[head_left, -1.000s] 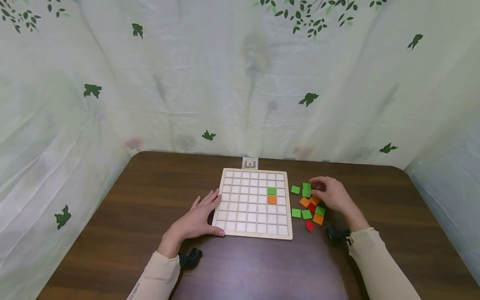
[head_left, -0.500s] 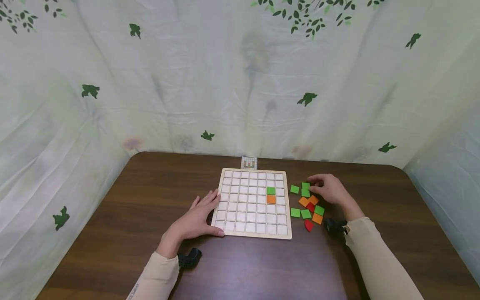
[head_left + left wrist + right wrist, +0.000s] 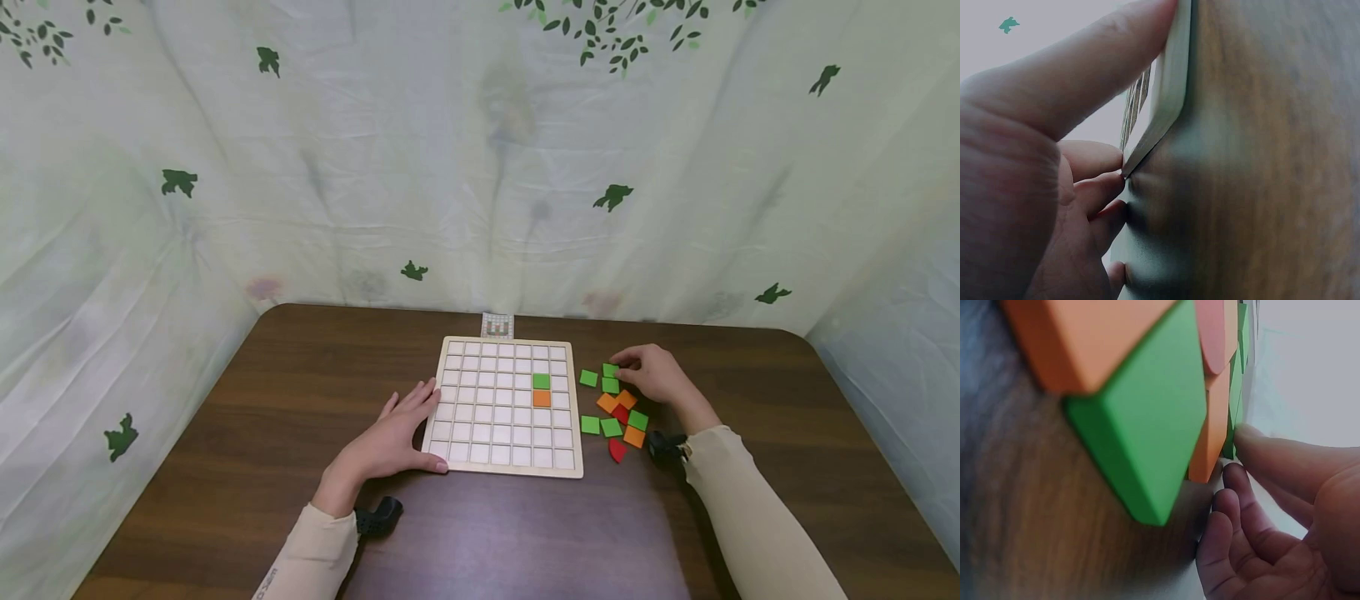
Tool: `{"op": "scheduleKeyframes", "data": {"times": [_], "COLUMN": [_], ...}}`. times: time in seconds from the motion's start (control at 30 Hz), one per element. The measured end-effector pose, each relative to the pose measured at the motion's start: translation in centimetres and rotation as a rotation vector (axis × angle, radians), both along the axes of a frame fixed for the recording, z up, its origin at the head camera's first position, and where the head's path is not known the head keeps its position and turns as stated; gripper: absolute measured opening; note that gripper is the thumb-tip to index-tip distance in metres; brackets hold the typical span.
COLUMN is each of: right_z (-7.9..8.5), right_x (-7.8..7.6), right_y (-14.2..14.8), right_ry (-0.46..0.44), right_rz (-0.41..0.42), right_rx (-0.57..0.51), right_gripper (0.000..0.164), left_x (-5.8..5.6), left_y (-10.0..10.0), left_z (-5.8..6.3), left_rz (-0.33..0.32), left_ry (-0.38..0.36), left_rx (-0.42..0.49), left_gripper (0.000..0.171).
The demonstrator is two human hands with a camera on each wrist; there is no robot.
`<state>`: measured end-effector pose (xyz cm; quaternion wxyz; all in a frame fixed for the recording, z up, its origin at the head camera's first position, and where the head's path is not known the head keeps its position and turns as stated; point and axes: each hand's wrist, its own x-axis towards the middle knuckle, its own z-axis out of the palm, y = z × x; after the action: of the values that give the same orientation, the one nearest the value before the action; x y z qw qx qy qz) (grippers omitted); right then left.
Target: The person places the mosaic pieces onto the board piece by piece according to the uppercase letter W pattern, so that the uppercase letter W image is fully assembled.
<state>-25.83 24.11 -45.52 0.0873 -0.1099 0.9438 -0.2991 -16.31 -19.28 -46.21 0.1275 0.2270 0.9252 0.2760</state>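
Note:
A white gridded wooden board (image 3: 501, 408) lies on the table, with one green and one orange tile (image 3: 542, 398) in its cells. My left hand (image 3: 393, 433) rests against its near left corner, thumb along the front edge and relaxed fingers at the left edge; the left wrist view shows this thumb (image 3: 1104, 56) on the rim. Right of the board, my right hand (image 3: 658, 375) pinches a green tile (image 3: 610, 369) at the far end of the loose pieces. In the right wrist view the thumb (image 3: 1257, 440) meets the tile's edge, with the other fingers curled below.
Several loose green and orange tiles, such as a green square (image 3: 638, 420), lie right of the board with red rounded pieces (image 3: 617, 451). A small printed card (image 3: 497, 326) sits behind the board. A leaf-patterned curtain (image 3: 375, 167) hangs beyond the table (image 3: 337, 375).
My right hand has shifted slightly away from me and to the left, its finger and thumb closing in on the far green tile. The left hand stays at the board's corner.

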Motion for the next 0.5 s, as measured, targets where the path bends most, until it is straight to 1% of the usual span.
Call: {"op": "scheduleKeyframes", "data": {"times": [0.2, 0.5], "right_z": [-0.10, 0.05], "right_x": [-0.04, 0.01], "right_y": [0.04, 0.18], "right_ry": [0.004, 0.000], "right_rz": [-0.019, 0.033], "right_rx": [0.008, 0.027], "right_gripper": [0.028, 0.033], "left_x": [0.02, 0.00], "left_y": [0.11, 0.10], "left_z": [0.01, -0.10], "left_rz": [0.003, 0.005], "left_ry": [0.000, -0.002], "left_rx": [0.002, -0.002], "left_gripper": [0.112, 0.113]}}
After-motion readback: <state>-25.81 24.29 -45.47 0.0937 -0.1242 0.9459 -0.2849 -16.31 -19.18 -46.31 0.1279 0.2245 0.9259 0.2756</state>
